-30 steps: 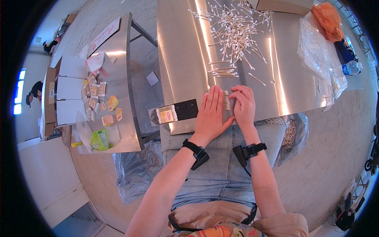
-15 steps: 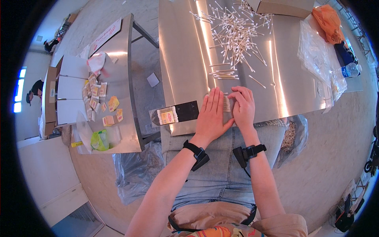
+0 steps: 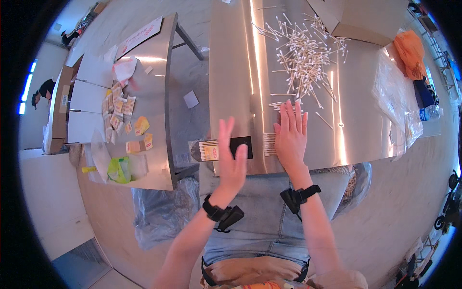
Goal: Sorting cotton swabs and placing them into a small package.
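Observation:
My right hand (image 3: 291, 139) lies flat with its fingers stretched out, its edge against a row of cotton swabs (image 3: 269, 144) on the metal table. Beneath its fingertips shows part of a small bunch of swabs (image 3: 275, 106). Somewhat blurred, my left hand (image 3: 232, 159) is raised over a black strip (image 3: 242, 147), fingers apart and nothing in them. Left of that hand, a pack of swabs with a yellow label (image 3: 209, 151) rests on the strip's clear end. A large loose pile of swabs (image 3: 305, 60) spreads farther back, and a single swab (image 3: 324, 120) lies to the right.
A cardboard box (image 3: 358, 21) stands at the back right, near an orange bag (image 3: 409, 53), clear plastic bags (image 3: 392, 96) and a water bottle (image 3: 429, 113). On the left table (image 3: 159, 96) are several small swab packs (image 3: 118, 108) and a green bag (image 3: 119, 169).
My left hand has lifted off the row of swabs and moved left over the black strip. My right hand has flattened and stretched out beside the row. The view has shifted slightly.

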`<state>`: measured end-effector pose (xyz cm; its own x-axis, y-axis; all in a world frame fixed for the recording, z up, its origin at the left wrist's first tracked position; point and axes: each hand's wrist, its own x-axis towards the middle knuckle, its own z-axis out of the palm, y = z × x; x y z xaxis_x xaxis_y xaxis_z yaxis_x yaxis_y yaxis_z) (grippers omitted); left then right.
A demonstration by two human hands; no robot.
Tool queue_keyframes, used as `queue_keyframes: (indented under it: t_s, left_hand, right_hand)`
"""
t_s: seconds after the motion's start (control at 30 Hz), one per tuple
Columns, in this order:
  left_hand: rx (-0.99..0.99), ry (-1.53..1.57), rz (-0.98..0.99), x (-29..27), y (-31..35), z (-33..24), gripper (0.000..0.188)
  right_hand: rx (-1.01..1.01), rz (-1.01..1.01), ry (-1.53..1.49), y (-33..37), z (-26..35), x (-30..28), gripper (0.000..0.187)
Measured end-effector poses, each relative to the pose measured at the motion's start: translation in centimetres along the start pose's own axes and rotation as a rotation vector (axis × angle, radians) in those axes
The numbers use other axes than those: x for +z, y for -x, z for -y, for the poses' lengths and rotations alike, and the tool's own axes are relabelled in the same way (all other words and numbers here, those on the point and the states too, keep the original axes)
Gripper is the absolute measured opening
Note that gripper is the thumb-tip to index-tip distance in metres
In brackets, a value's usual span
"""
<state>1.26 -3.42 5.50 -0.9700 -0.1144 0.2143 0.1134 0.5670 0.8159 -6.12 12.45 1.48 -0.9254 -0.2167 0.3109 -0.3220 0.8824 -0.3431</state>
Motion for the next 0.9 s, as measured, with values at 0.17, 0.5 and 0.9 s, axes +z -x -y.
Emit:
queue_keyframes:
  t_s: [0.17, 0.5, 0.9]
  left_hand:
    - [-0.203, 0.537, -0.302, -3.0, 0.6, 0.4, 0.064]
    - [-0.401, 0.861, -0.441, 2.7, 1.6, 1.9, 0.064]
    - [-0.326, 0.52, -0.488, -1.9, 0.0, 2.2, 0.048]
  right_hand:
    - [-0.085, 0.096, 0.069, 0.2, 0.5, 1.6, 0.061]
    - [-0.147, 0.192, -0.124, -0.3, 6.5, 4.2, 0.061]
    - [-0.225, 0.196, -0.025, -0.1, 7.0, 3.9, 0.057]
